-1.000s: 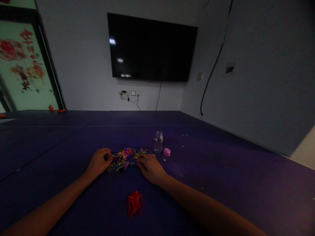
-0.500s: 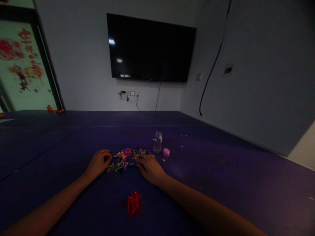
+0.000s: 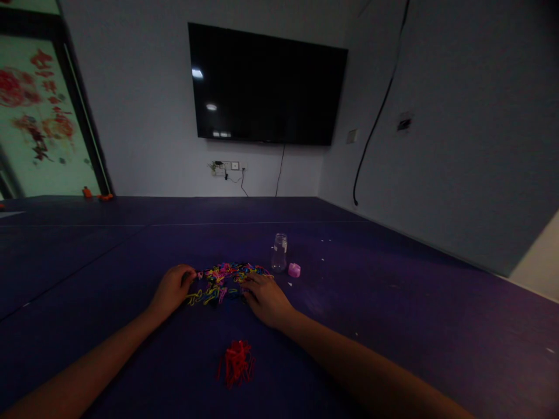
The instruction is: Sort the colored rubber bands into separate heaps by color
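Observation:
A loose pile of multicoloured rubber bands (image 3: 223, 276) lies on the dark purple surface (image 3: 166, 361) between my hands. At the pile's left edge my left hand (image 3: 174, 288) has its thumb and fingers curled together. Whether a band is between those fingertips is too dark and small to see. On the pile's right side rests my right hand (image 3: 267, 299), palm down, fingers stretched over the bands and thumb apart. Closer to me is a separate heap of red rubber bands (image 3: 237, 364), touched by neither hand.
Just beyond my right hand stands a clear bottle (image 3: 279, 253), its top uncovered, beside a pink cap (image 3: 294, 270). Small white scraps (image 3: 290, 284) are scattered nearby. A wall-mounted television (image 3: 268, 87) and a hanging black cable (image 3: 375, 122) are in the background.
My left thumb and fingers have drawn closer together at the pile's edge. My right hand, the bottle and the red heap stay in place.

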Tool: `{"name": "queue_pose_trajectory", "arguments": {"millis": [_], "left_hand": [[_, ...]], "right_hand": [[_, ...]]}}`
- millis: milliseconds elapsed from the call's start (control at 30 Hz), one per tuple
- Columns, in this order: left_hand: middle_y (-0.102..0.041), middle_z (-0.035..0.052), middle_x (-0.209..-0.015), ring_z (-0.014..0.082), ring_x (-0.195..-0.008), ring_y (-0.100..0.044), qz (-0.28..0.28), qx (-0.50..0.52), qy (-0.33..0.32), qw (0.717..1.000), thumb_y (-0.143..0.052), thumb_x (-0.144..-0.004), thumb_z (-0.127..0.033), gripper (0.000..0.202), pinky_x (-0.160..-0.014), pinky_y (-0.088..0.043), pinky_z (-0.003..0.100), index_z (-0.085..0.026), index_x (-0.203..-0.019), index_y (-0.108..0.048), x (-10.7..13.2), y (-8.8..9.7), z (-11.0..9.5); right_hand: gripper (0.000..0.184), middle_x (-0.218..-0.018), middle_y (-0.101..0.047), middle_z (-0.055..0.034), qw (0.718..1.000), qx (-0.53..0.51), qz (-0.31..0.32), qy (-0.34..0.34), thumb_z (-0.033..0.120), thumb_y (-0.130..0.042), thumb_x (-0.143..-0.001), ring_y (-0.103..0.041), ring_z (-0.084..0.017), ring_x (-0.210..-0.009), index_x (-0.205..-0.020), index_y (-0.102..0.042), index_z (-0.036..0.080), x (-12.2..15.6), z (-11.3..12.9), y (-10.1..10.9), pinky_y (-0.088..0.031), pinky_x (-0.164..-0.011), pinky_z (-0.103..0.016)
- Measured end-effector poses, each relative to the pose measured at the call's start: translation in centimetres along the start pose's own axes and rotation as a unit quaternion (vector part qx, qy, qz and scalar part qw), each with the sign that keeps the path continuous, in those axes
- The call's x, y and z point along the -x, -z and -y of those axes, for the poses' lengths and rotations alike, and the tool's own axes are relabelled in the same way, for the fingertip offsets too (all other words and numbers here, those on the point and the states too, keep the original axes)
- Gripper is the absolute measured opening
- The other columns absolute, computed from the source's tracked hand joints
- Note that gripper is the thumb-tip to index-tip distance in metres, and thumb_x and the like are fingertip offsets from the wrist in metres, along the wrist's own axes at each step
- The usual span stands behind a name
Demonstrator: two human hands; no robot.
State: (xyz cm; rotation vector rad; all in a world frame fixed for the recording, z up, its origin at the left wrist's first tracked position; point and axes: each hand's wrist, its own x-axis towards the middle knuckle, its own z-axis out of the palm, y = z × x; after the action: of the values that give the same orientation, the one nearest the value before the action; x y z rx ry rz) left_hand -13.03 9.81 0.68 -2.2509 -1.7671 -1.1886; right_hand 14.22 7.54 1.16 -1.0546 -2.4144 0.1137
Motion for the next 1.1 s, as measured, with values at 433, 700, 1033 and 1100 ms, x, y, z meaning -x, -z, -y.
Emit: {"name": "queue_pose_trajectory", "arguments": {"millis": [433,700,1033,1100], "left_hand": [[-0.073,0.0036,-0.08,0.0227,-0.076,-0.068,-0.022,0.015,0.029,0.999,-0.051,-0.077,-0.031,0.018,-0.075,-0.052,0.033,-0.022,-0.075,-0.066,0.22,0.41,-0.74],[-0.072,0.0059,-0.087,0.0237,-0.081,-0.068,-0.046,0.018,0.021,0.999,-0.052,-0.076,-0.031,0.019,-0.079,-0.053,0.036,-0.021,-0.079,-0.068,0.24,0.52,-0.7],[-0.07,0.0058,-0.084,0.0215,-0.078,-0.066,-0.054,0.031,-0.007,0.998,-0.049,-0.078,-0.029,0.023,-0.076,-0.054,0.034,-0.021,-0.076,-0.07,0.3,0.57,-0.48],[-0.07,0.0057,-0.083,0.0215,-0.077,-0.066,-0.05,0.031,-0.007,0.998,-0.049,-0.078,-0.03,0.024,-0.075,-0.054,0.034,-0.021,-0.077,-0.071,0.28,0.59,-0.53]], "right_hand": [[0.025,-0.114,-0.06,-0.0082,1.0,-0.007,0.001,0.011,0.017,-0.045,-0.089,-0.054,-0.019,-0.108,-0.106,-0.063,0.018,-0.03,-0.2,-0.11,-0.04,-0.092,-0.033],[0.025,-0.117,-0.059,-0.0085,1.0,0.009,-0.001,0.01,0.017,-0.045,-0.089,-0.053,-0.02,-0.11,-0.107,-0.062,0.018,-0.03,-0.18,-0.22,-0.039,-0.094,-0.033],[0.026,-0.115,-0.06,-0.0081,1.0,-0.001,0.003,0.003,0.018,-0.045,-0.089,-0.054,-0.02,-0.108,-0.108,-0.063,0.019,0.01,-0.09,0.0,-0.04,-0.092,-0.034],[0.026,-0.116,-0.06,-0.0081,1.0,-0.003,0.002,0.007,0.018,-0.045,-0.089,-0.054,-0.02,-0.109,-0.108,-0.063,0.018,0.01,-0.1,-0.01,-0.04,-0.092,-0.033]]}}
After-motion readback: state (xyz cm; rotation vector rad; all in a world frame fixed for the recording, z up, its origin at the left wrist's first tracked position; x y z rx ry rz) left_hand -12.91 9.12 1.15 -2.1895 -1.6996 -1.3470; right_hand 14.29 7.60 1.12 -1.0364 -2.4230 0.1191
